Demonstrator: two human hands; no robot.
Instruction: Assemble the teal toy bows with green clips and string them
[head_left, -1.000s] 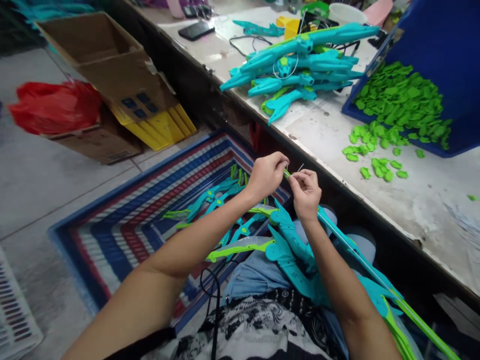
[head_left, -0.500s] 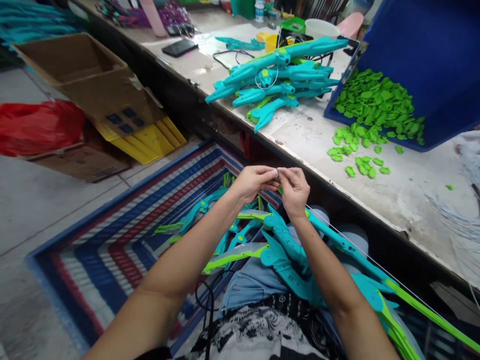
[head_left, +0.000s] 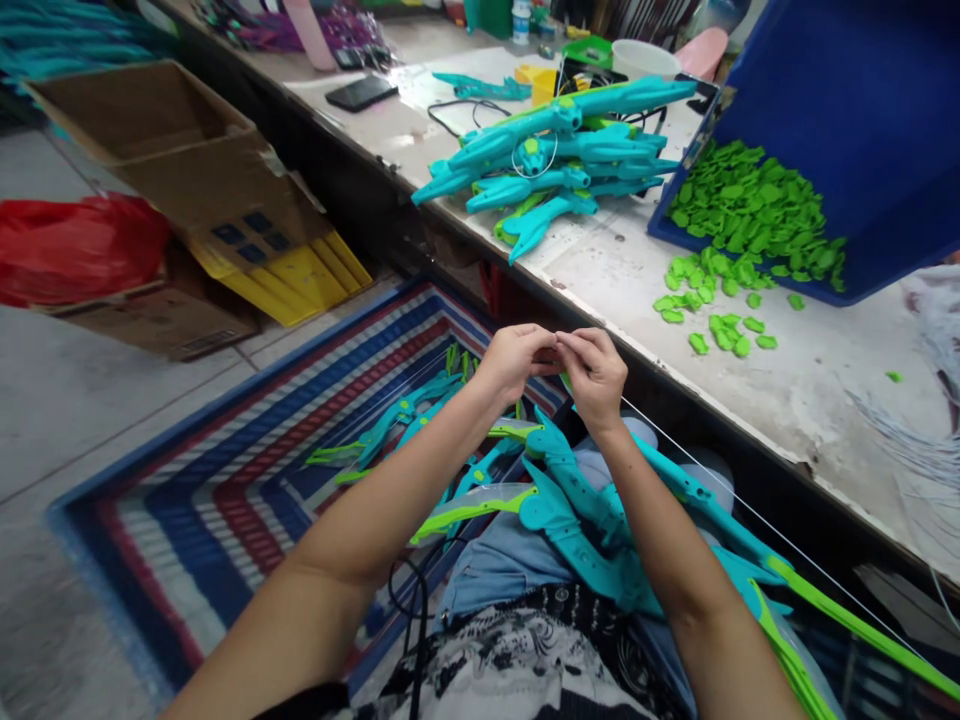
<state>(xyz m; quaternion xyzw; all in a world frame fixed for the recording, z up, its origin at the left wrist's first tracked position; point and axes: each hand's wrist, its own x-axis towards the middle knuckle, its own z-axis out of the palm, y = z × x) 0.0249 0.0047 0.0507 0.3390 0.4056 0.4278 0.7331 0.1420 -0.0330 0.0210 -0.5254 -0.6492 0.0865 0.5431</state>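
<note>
My left hand (head_left: 516, 360) and my right hand (head_left: 596, 372) meet fingertip to fingertip above my lap, both closed in a pinch. Between them is the end of a white string (head_left: 720, 470), mostly hidden by the fingers. From beneath my right hand the string runs taut down to the right, alongside a lime-green limb (head_left: 847, 610). That limb belongs to a turquoise and green plastic piece, which looks like a toy bow (head_left: 566, 525), lying across my lap under my forearms. A bit of green shows just under the right fingers.
On the worktable (head_left: 622, 290) lies a pile of turquoise parts (head_left: 540, 150). A tilted blue bin (head_left: 862, 150) spills small green pieces (head_left: 720, 280). At left on the floor stand a striped-lined crate (head_left: 187, 480) with more bows, a cardboard box (head_left: 172, 150) and a red bag (head_left: 82, 250).
My hands have shifted slightly right and drawn closer together. The white loop seen earlier at the fingertips is now covered by them.
</note>
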